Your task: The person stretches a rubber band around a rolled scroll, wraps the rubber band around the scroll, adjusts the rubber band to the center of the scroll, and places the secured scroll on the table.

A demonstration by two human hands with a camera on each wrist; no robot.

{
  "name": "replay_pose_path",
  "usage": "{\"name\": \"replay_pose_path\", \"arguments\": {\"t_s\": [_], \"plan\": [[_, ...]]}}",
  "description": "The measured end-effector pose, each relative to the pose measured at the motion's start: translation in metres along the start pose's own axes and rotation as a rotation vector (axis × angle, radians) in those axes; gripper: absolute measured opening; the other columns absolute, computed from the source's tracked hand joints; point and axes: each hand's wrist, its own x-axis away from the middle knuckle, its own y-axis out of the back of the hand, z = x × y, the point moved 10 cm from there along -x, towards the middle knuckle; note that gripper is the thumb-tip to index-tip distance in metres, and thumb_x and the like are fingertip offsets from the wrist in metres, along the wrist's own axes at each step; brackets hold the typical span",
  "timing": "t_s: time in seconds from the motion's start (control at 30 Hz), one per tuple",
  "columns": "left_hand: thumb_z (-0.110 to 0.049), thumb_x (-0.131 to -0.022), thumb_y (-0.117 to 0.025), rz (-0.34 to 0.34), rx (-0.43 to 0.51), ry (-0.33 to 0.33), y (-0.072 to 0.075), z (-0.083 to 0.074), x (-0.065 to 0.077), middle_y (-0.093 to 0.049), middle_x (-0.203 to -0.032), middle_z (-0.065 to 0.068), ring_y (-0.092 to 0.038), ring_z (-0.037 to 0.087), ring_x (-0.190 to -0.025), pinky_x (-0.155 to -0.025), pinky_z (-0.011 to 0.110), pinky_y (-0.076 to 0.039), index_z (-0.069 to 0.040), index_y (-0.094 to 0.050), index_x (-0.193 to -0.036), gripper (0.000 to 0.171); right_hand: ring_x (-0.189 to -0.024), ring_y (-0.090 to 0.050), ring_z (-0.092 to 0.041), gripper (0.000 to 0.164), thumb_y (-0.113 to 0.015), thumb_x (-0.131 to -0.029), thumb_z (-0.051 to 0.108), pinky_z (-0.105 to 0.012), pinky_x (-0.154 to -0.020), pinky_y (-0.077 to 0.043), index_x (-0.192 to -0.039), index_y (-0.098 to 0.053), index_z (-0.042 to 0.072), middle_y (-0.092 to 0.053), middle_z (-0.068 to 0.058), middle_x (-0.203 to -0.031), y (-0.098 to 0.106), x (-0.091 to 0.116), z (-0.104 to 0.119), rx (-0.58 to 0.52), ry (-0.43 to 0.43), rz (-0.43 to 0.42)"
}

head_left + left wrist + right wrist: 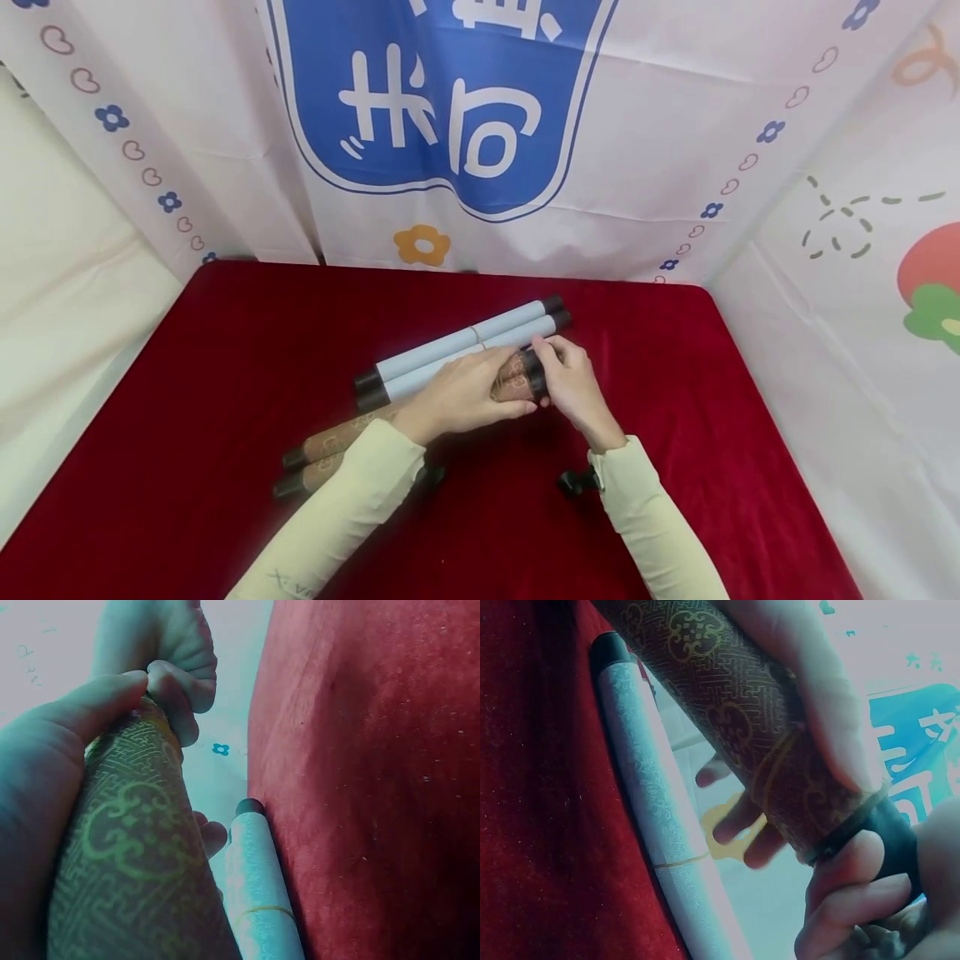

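Note:
Two brown scrolls (341, 437) with a gold pattern and black end knobs lie side by side, slanting up to the right in the head view. My left hand (459, 393) grips them near their right end, with its thumb along the near side. The right hand (576, 385) holds the black end knobs (897, 838), fingers curled round them in the right wrist view. A thin yellowish band (774, 771) circles the brown scrolls close to that end. In the left wrist view the patterned side (135, 840) of a scroll fills the space beside the left palm.
Just behind lie two light blue scrolls (427, 354) with black ends, tied by a thin band (477, 335). All rests on a red velvet cloth (247, 350). A printed white curtain (360, 225) hangs at the back edge, with white walls on both sides.

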Motion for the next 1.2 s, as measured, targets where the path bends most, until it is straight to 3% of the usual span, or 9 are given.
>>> {"name": "replay_pose_path", "arguments": {"t_s": [0.1,0.37,0.47,0.67,0.8,0.97,1.2], "plan": [[-0.06,-0.087,-0.078,-0.009,0.009,0.027,0.001,0.007,0.006,-0.067,-0.1,-0.007,-0.062,0.009,-0.085,-0.071,0.03,-0.054,-0.02,-0.062,-0.128,0.059,-0.046,-0.053,-0.02,0.039,-0.053,-0.11,0.042,-0.034,-0.044,-0.051,-0.105,-0.071,0.008,-0.062,-0.007,-0.076,0.0,0.0,-0.002,0.0,0.0,-0.005],[-0.059,-0.077,-0.084,0.001,-0.06,0.101,0.01,0.021,0.023,-0.062,-0.082,-0.008,-0.057,0.007,-0.07,-0.061,0.027,-0.049,-0.017,-0.064,-0.112,0.058,-0.044,-0.054,-0.021,0.039,-0.052,-0.11,0.041,-0.038,-0.045,-0.053,-0.102,-0.07,0.007,-0.06,-0.006,-0.072,0.001,-0.002,-0.006,0.03,0.003,-0.021],[-0.06,-0.075,-0.083,-0.014,-0.063,0.088,0.009,0.019,0.021,-0.063,-0.086,-0.008,-0.058,0.007,-0.073,-0.064,0.028,-0.051,-0.018,-0.063,-0.117,0.063,-0.043,-0.054,-0.022,0.04,-0.05,-0.11,0.042,-0.038,-0.045,-0.053,-0.105,-0.071,0.009,-0.06,-0.007,-0.072,0.004,-0.002,-0.006,0.052,0.011,-0.036],[-0.066,-0.085,-0.077,-0.054,-0.003,0.047,0.001,0.011,0.011,-0.066,-0.094,-0.008,-0.062,0.008,-0.082,-0.072,0.029,-0.054,-0.019,-0.064,-0.124,0.062,-0.043,-0.055,-0.022,0.041,-0.049,-0.11,0.043,-0.038,-0.046,-0.053,-0.107,-0.071,0.009,-0.061,-0.007,-0.074,0.005,-0.002,-0.005,0.063,0.021,-0.033],[-0.063,-0.083,-0.082,-0.041,0.019,0.078,0.002,0.019,0.017,-0.065,-0.088,-0.009,-0.06,0.007,-0.076,-0.067,0.027,-0.052,-0.019,-0.066,-0.119,0.059,-0.043,-0.055,-0.022,0.039,-0.05,-0.11,0.041,-0.037,-0.045,-0.053,-0.108,-0.072,0.009,-0.062,-0.008,-0.076,0.009,-0.003,-0.008,0.06,0.004,-0.041],[-0.062,-0.08,-0.084,-0.021,-0.027,0.084,0.009,0.027,0.029,-0.063,-0.084,-0.009,-0.057,0.007,-0.072,-0.064,0.026,-0.049,-0.017,-0.066,-0.12,0.063,-0.043,-0.054,-0.021,0.038,-0.051,-0.11,0.039,-0.037,-0.044,-0.053,-0.108,-0.072,0.008,-0.062,-0.011,-0.078,0.017,-0.006,-0.011,0.06,-0.007,-0.068],[-0.066,-0.081,-0.081,-0.048,-0.014,0.051,0.006,0.019,0.019,-0.064,-0.089,-0.009,-0.059,0.007,-0.076,-0.066,0.027,-0.052,-0.017,-0.065,-0.122,0.066,-0.043,-0.054,-0.022,0.04,-0.05,-0.11,0.042,-0.037,-0.045,-0.053,-0.108,-0.072,0.009,-0.063,-0.009,-0.076,0.016,-0.005,-0.009,0.065,0.002,-0.072]]}}
